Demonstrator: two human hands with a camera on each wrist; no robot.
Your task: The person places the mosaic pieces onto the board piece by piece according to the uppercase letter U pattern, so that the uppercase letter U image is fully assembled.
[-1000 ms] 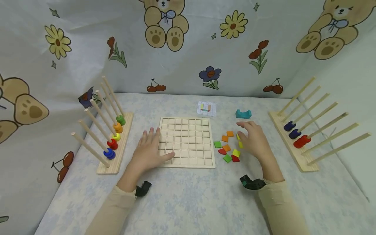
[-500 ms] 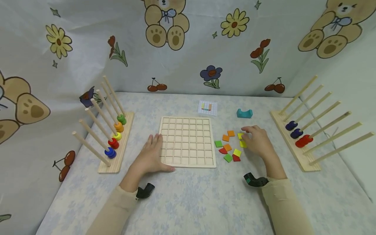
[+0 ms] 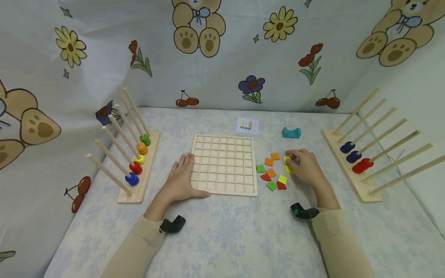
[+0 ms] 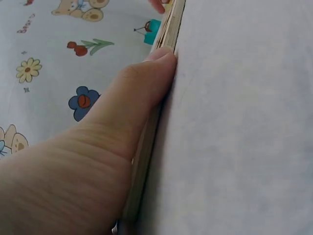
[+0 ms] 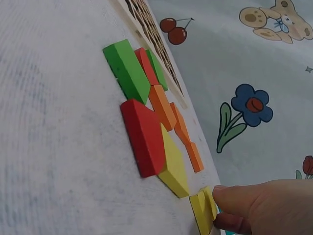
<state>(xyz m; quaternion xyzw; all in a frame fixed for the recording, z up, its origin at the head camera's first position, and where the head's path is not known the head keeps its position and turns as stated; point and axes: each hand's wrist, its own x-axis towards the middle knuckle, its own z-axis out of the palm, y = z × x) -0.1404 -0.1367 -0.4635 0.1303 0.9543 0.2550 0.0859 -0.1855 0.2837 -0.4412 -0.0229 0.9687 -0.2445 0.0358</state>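
My left hand (image 3: 180, 179) rests at the near left corner of a wooden grid board (image 3: 224, 164). Its fingers lie along the board's left side, and the thumb (image 4: 146, 78) stretches along the near edge. Right of the board, my right hand (image 3: 306, 166) reaches down to two yellow square tiles. Thumb and index finger pinch at the edges of the farther yellow tile (image 5: 210, 201). The other yellow tile (image 3: 289, 169) lies just in front of it, partly behind the hand in the head view.
Several orange (image 3: 269, 161), green (image 3: 272, 185) and red (image 3: 265, 177) tiles lie between board and right hand. A pattern card (image 3: 247, 126) and a teal block (image 3: 291, 133) lie behind. Wooden peg racks with coloured rings stand left (image 3: 147, 170) and right (image 3: 354, 177).
My right hand has come down and its thumb and index finger have closed in on the yellow tile. The left hand has slid back to the board's near left corner, its thumb now along the near edge.
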